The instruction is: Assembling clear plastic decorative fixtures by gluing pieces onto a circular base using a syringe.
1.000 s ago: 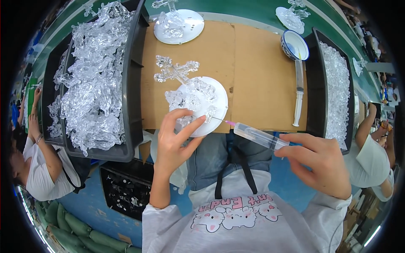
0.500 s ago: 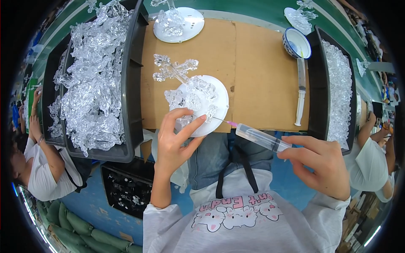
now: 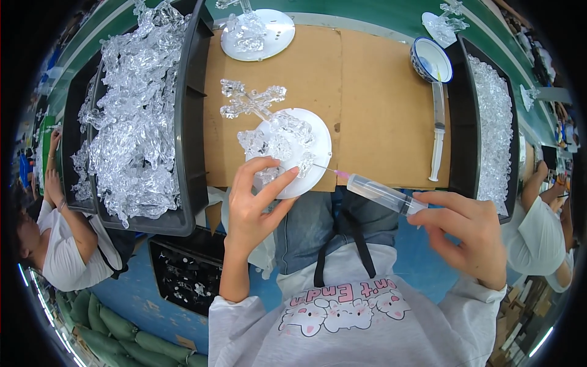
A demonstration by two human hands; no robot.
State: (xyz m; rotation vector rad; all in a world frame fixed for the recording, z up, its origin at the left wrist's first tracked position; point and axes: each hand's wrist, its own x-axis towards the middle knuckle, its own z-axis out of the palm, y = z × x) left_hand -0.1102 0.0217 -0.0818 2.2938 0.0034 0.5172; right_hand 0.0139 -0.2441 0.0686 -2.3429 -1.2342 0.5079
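Note:
On a white round disc [image 3: 319,131] stands a clear plastic ornament [image 3: 287,131] with a cross-shaped part [image 3: 254,101] jutting out to its far left. My left hand [image 3: 251,202] is closed at the disc's near edge, fingertips on a small clear plastic piece [image 3: 306,165], thumb by the rim. In my right hand [image 3: 461,229] is a syringe [image 3: 379,192] with a pink hub and a thin needle. Its needle points left, the tip beside the small piece; whether it touches cannot be made out.
A black bin [image 3: 194,122] heaped with clear parts stands left, another bin [image 3: 463,122] right. A second syringe [image 3: 438,128] leans on a blue-and-white bowl [image 3: 431,60]. Another white disc [image 3: 278,37] with clear parts lies at the cardboard's [image 3: 367,110] far edge. People sit on both sides.
My right hand and the syringe have shifted slightly to the right. At the far right, a white base with clear parts has moved a little rightward. My left hand stays in place.

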